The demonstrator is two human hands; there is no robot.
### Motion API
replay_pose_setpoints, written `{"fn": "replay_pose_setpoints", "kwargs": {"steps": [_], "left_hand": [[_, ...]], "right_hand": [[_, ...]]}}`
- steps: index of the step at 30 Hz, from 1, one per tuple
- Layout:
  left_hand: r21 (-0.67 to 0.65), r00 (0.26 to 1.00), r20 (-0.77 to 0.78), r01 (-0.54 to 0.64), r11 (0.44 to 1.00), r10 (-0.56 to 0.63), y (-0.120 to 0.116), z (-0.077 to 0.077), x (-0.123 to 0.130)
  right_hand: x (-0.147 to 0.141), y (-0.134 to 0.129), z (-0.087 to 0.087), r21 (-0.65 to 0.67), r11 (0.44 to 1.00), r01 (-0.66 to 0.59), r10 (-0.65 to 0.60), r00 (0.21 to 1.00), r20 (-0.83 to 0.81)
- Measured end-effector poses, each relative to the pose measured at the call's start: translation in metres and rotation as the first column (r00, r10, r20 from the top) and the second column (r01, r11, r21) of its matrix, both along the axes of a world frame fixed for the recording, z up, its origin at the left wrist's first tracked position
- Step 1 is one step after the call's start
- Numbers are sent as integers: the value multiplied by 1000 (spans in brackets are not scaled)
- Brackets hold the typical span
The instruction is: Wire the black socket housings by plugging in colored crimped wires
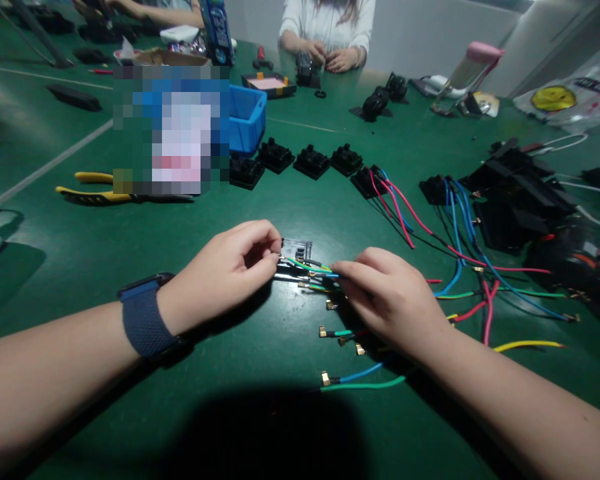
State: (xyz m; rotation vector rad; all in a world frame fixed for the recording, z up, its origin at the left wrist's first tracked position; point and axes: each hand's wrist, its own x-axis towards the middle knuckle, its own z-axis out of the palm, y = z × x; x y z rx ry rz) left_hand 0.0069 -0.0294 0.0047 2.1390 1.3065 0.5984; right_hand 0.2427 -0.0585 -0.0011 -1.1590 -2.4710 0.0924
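Observation:
My left hand (pixel 230 267), with a dark blue watch band at the wrist, is closed in a pinch at the metal-tipped end of a green-and-yellow wire (pixel 300 265). My right hand (pixel 390 293) pinches the same wire farther along, where a blue wire also meets its fingertips. Under and behind the wire lies a black plastic housing (pixel 300 248), partly covered by my left fingers. Below my right hand, several loose wires with brass terminals (pixel 325 379) lie on the green table (pixel 220 413). Whether the wire tip touches the housing cannot be made out.
Several black housings (pixel 313 161) stand in a row beyond my hands. Wired black parts (pixel 435 190) and a tangle of coloured wires fill the right side. Yellow-handled pliers (pixel 95 195) lie left, near a blue bin (pixel 247 120). A person (pixel 327 33) sits across the table.

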Motion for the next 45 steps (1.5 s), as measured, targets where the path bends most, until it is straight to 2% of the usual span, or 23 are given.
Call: {"fn": "replay_pose_setpoints", "kwargs": {"steps": [7,14,18,28,45], "left_hand": [[18,1000,-19,2,1000,-2,0,0,2],[24,1000,-19,9,1000,-9,1,-1,1],[24,1000,-15,15,1000,-15,1,-1,1],[10,1000,-19,0,1000,1,0,-2,0],[0,1000,-1,-10,1000,10,2,-2,1]], "right_hand": [[0,0,0,12,999,-50,50,999,13],[1,-2,2,-33,997,-71,71,997,-20],[0,-2,2,-4,997,-79,79,997,2],[0,-1,1,43,998,-37,35,999,35],[1,-1,0,-1,1000,-22,22,996,83]]}}
